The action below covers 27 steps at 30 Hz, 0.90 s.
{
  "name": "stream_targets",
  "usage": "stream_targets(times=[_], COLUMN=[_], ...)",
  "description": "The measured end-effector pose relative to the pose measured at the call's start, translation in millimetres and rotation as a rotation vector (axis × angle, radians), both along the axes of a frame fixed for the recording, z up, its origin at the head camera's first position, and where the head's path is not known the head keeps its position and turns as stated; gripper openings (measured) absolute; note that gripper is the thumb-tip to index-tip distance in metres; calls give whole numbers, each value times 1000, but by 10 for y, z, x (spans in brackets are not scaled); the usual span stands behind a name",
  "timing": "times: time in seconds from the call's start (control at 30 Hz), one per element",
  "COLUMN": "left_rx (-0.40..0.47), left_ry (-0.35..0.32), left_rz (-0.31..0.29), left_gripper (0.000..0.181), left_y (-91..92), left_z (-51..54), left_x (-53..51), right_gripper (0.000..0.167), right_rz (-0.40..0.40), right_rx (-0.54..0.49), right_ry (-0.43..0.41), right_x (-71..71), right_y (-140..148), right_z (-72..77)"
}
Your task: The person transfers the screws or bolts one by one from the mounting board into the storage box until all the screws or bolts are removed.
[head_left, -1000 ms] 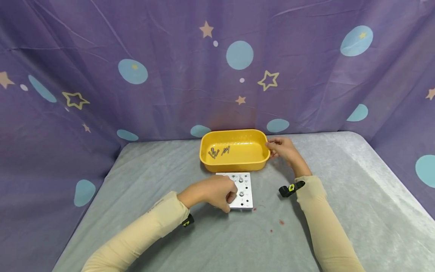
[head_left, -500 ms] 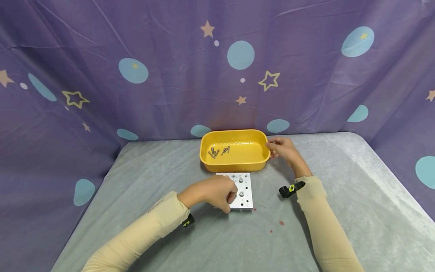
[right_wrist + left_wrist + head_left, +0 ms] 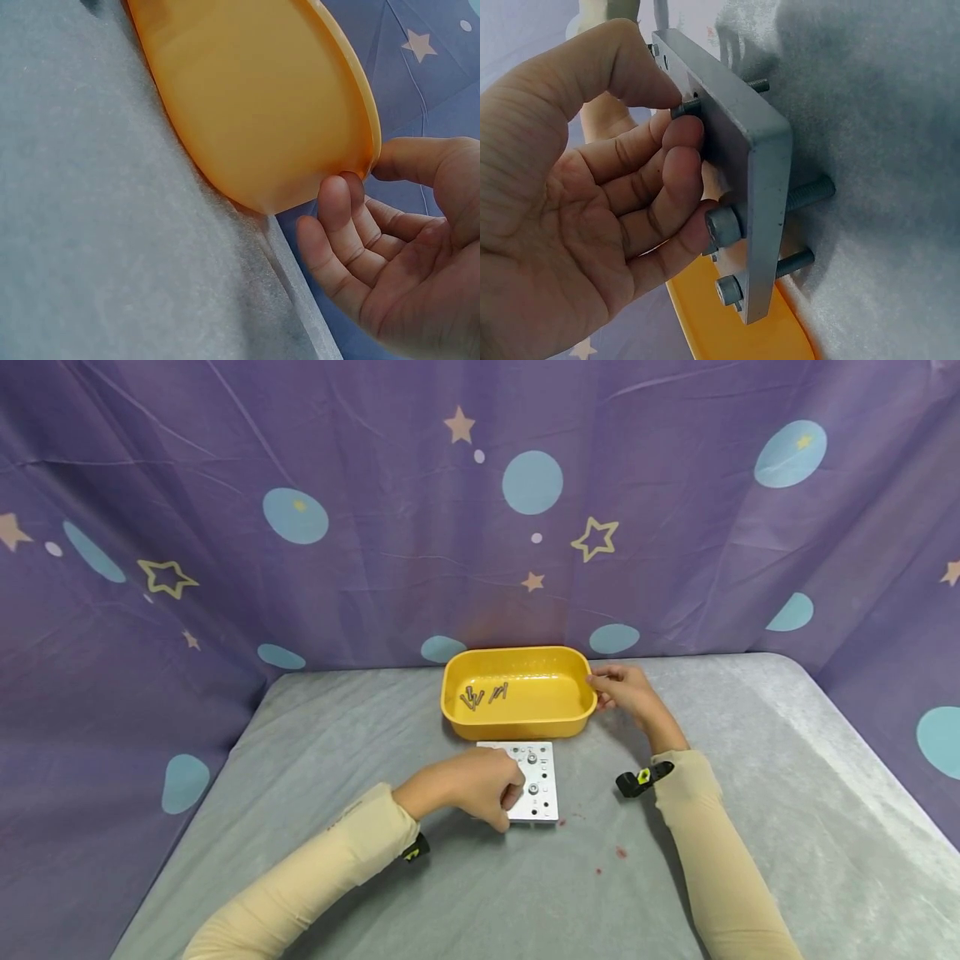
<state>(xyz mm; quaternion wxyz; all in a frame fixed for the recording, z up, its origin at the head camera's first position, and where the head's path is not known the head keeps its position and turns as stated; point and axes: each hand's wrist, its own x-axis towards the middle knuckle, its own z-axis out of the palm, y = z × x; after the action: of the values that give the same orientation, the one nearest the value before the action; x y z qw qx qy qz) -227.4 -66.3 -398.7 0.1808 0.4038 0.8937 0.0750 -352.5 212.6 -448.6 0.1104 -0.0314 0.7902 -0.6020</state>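
My left hand (image 3: 480,781) is over the left part of a silver metal plate (image 3: 549,785) with holes. In the left wrist view, its thumb and forefinger pinch the head of a small bolt (image 3: 686,109) standing in the plate. Two socket-head bolts (image 3: 724,226) sit lower in the same plate, their threaded ends sticking out underneath. In the head view the left part of the plate is hidden by the hand. My right hand (image 3: 626,689) holds the right end of a yellow tray (image 3: 551,697), thumb and fingers on its rim (image 3: 366,124).
Several loose screws (image 3: 470,695) lie in the left half of the tray, just behind the plate. A grey cloth (image 3: 570,893) covers the table. A purple patterned curtain (image 3: 375,585) hangs close behind the tray.
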Motion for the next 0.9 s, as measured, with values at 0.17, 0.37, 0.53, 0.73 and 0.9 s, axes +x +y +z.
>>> stream_targets(times=[0.17,0.37,0.53,0.73,0.9], left_rx=[-1,3,10,19,18], left_ry=[7,10,8,-19,-31], left_rz=[6,15,14,11,15], left_gripper=[31,31,32,30,29], left_y=[2,0,-3,-4,-12], left_z=[-6,-19,-33,-35,-35], left_x=[6,12,-3,-6,-9], right_gripper=[48,49,48,49,50], right_rz=[4,3,1,-6,-8], right_rx=[-2,0,3,2,11], right_ry=[1,-7,-9,-10,-19], right_x=[-2,-1,-3,-2,5], right_y=[0,0,-2,-5,-5], right_z=[-1,-2,-1,-13,8])
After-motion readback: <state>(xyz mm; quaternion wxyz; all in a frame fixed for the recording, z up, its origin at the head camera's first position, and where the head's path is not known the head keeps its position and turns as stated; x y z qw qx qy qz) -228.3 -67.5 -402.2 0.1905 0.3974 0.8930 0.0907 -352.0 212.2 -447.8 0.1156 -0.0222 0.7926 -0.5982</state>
